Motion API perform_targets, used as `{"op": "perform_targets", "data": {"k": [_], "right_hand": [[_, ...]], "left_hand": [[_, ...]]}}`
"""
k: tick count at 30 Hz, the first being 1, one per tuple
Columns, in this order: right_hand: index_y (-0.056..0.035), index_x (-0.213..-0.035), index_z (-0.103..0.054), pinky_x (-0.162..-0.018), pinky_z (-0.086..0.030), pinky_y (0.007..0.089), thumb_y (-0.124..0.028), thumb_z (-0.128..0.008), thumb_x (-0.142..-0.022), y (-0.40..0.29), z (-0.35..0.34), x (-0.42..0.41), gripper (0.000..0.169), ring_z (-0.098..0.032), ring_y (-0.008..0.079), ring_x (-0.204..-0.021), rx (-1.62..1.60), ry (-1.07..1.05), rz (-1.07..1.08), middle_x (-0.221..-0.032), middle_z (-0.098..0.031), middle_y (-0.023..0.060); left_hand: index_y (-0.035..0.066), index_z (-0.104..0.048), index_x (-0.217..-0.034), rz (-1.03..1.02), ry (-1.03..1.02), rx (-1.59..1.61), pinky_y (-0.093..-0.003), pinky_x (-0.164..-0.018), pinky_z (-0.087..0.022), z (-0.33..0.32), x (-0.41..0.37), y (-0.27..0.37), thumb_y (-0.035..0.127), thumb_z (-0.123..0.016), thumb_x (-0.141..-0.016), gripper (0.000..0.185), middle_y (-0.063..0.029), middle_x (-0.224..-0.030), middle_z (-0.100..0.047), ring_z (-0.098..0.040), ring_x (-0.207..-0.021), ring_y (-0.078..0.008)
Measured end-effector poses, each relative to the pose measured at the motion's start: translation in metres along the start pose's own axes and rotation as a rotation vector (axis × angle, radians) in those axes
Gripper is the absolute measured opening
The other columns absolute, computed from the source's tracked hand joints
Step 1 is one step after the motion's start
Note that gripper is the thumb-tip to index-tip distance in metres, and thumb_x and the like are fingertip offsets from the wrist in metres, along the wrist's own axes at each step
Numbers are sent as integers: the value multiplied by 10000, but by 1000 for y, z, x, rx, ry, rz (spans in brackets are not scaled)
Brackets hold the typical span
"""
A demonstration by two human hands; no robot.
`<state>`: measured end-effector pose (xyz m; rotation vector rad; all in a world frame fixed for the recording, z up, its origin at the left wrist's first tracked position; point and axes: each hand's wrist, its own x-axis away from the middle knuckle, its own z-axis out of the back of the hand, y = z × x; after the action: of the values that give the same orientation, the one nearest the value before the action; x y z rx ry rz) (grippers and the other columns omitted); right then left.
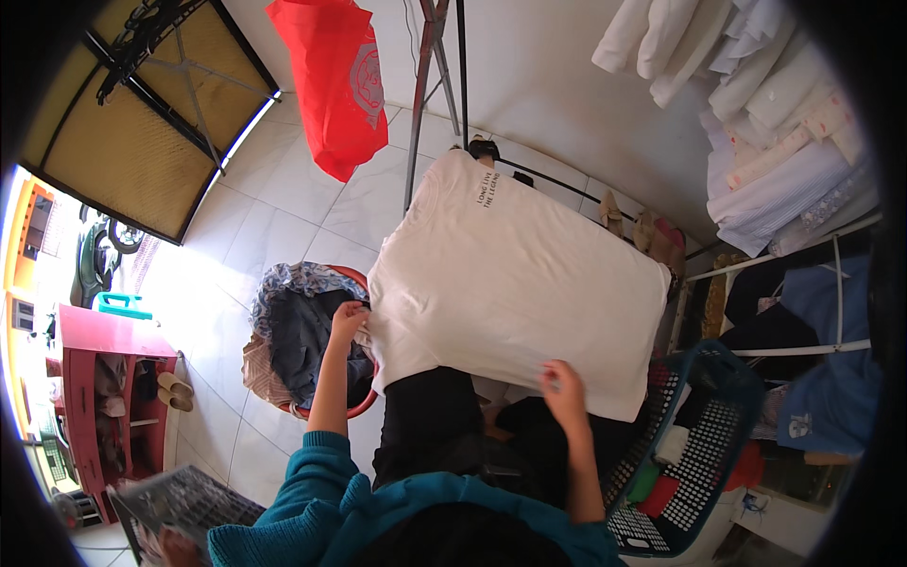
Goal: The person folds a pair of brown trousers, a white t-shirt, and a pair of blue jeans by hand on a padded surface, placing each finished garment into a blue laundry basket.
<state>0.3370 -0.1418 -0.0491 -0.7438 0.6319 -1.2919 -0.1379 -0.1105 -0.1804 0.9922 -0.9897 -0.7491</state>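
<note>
A white short-sleeved T-shirt is spread nearly flat in front of me, its neckline toward the upper left and dark writing on the chest. What supports it is hidden beneath. My left hand pinches pale cloth at the shirt's left edge, by the sleeve. Along the near edge of the shirt, my right hand has its fingers curled, with thumb and forefinger close together; whether cloth is between them cannot be made out. Below the left hand, a red-rimmed laundry basket holds dark, brown and blue-patterned clothes.
At right stands a dark green perforated basket with small folded items, beside a white metal rack. White garments hang above. A red bag hangs ahead. Shoes line the wall. A pink cabinet stands left.
</note>
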Motion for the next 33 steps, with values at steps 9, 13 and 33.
{"op": "perform_targets", "data": {"k": [9,13,33], "right_hand": [[-149,-1015,-644,-839,-400,387,-304,-680,-746,-126,-158,-71,313,-534,223,-998,219,-603,838,-1017,-574,31],[-155,-960,-641,-839,-389,367,-308,-684,-749,-126,-187,-75,265,-546,196,-935,271,-739,782,-949,-573,36],[-115,-1114,-548,-905,-363,491,-345,-740,-650,38,33,-107,552,-465,299,-1104,427,195,-189,-1166,-509,101]], "left_hand": [[-24,-632,-1043,52,-488,107,-212,-519,-434,-12,-75,129,608,-191,-927,779,-118,-997,-672,-477,-476,-104],[13,-670,-990,168,-558,-17,-200,-413,-278,-27,-101,136,650,-173,-903,813,-82,-930,-693,-319,-415,-80],[37,-610,-782,-103,-308,-352,-247,-474,-346,-55,-107,127,289,-674,-814,262,1,-628,-561,-449,-512,-76]]}}
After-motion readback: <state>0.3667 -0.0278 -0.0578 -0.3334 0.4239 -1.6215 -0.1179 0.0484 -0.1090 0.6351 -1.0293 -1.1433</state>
